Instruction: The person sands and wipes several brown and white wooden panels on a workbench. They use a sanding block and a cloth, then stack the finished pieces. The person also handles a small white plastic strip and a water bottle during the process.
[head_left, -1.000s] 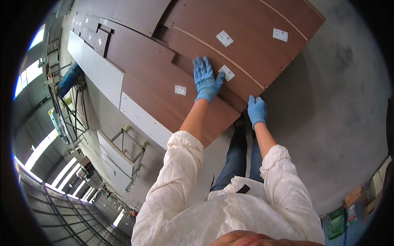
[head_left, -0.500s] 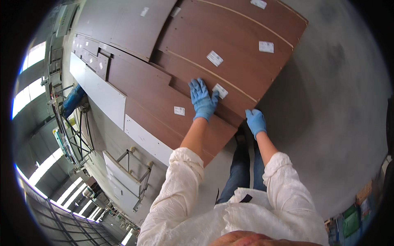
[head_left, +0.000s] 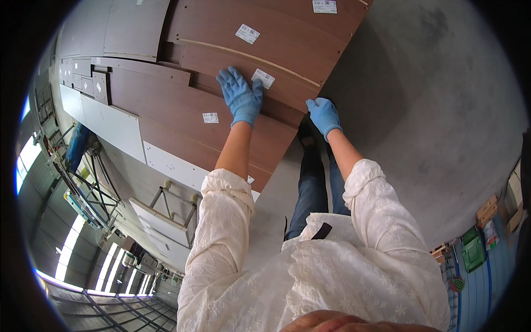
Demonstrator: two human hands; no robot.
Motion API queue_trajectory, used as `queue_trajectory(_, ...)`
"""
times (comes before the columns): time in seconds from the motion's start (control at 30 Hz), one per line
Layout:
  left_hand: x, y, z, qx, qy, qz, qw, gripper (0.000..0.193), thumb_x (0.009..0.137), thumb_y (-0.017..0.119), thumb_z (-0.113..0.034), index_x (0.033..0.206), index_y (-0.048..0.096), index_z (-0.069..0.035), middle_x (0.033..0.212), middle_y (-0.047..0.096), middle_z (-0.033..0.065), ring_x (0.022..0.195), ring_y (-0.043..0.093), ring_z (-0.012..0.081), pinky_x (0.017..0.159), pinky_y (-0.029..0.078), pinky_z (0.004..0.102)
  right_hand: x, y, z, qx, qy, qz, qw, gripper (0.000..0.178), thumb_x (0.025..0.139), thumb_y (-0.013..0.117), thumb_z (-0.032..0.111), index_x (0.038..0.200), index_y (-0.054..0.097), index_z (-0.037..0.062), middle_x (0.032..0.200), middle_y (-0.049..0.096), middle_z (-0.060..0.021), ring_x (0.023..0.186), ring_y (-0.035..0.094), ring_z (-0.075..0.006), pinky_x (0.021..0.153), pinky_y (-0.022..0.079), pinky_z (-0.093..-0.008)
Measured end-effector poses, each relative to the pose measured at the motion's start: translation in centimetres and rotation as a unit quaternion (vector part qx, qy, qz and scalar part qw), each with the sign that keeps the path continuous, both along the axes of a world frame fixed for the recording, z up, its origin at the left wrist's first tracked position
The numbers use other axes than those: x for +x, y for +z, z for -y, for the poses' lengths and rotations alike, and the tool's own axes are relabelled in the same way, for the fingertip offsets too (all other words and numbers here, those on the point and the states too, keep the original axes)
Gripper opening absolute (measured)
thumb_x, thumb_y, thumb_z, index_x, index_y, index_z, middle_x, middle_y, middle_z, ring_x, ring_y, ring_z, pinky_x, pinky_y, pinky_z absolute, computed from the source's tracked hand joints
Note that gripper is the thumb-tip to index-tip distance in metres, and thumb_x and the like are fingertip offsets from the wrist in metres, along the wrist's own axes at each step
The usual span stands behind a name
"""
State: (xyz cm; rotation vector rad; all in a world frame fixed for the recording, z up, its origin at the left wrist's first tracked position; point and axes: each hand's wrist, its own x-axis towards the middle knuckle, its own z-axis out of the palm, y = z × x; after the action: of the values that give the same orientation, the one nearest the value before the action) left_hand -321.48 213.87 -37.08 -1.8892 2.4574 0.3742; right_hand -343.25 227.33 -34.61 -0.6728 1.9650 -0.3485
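Observation:
A stack of dark brown wood-grain panels (head_left: 166, 110) lies in front of me, each with a small white label. My left hand (head_left: 241, 97), in a blue glove, rests flat with spread fingers on a narrow brown panel (head_left: 243, 61) near one label (head_left: 263, 78). My right hand (head_left: 323, 115), also blue-gloved, grips the near right corner edge of that same panel. Both sleeves are white and rolled up.
Grey concrete floor (head_left: 431, 110) spreads to the right. White panels (head_left: 110, 124) lie left of the brown stack, grey ones (head_left: 133, 27) beyond. A metal frame stand (head_left: 171, 213) and a blue trolley (head_left: 77, 146) sit at left. Crates (head_left: 475, 246) are at lower right.
The view has shifted so the stack sits higher and closer. My hands have stayed on the same panel, the left one flat and the right one at its corner.

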Motion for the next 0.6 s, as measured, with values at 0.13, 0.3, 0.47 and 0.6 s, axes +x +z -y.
queue_trajectory(0.13,-0.1,0.0,0.0,0.012,0.001,-0.002,1.0,0.093,0.098,0.057,-0.053,0.16,0.02,0.005,0.166,0.015,0.0326,0.154,0.013,0.0511,0.127,0.015,0.0525,-0.2,0.5,0.1,0.019,0.0,0.009,1.0,0.044,0.094,0.06,0.041,0.081,0.07,0.0005,0.091,0.069,-0.0263,0.088,0.066,-0.0459,0.078,0.053,-0.0498)
queue_trajectory(0.3,-0.3,0.3,0.4,0.04,0.009,0.024,0.999,0.094,0.096,0.058,-0.052,0.161,0.02,0.003,0.167,0.014,0.0311,0.155,0.01,0.0496,0.128,0.012,0.0518,0.2,-0.7,-0.5,-0.007,-0.013,-0.004,1.0,0.043,0.094,0.061,0.04,0.079,0.068,0.0001,0.086,0.067,-0.0256,0.084,0.066,-0.0443,0.075,0.051,-0.0492)
queue_trajectory(0.47,0.1,1.9,1.1,0.093,0.03,-0.018,0.995,0.097,0.09,0.064,-0.053,0.161,0.023,-0.001,0.168,0.016,0.0286,0.156,0.012,0.0464,0.126,0.014,0.0515,0.1,-2.8,-1.5,-0.029,-0.036,0.022,0.999,0.039,0.095,0.069,0.036,0.078,0.067,0.0002,0.074,0.067,-0.015,0.07,0.066,-0.0281,0.065,0.05,-0.0413)
queue_trajectory(0.6,0.6,4.8,0.9,0.052,0.103,-0.112,0.987,0.091,0.088,0.065,-0.046,0.161,0.028,-0.006,0.167,0.021,0.0259,0.155,0.018,0.0427,0.125,0.017,0.0518,-1.2,-2.6,-3.3,0.008,-0.129,0.124,0.984,0.041,0.094,0.07,0.034,0.072,0.062,0.0003,0.065,0.057,-0.0102,0.061,0.049,-0.0187,0.063,0.044,-0.0391)
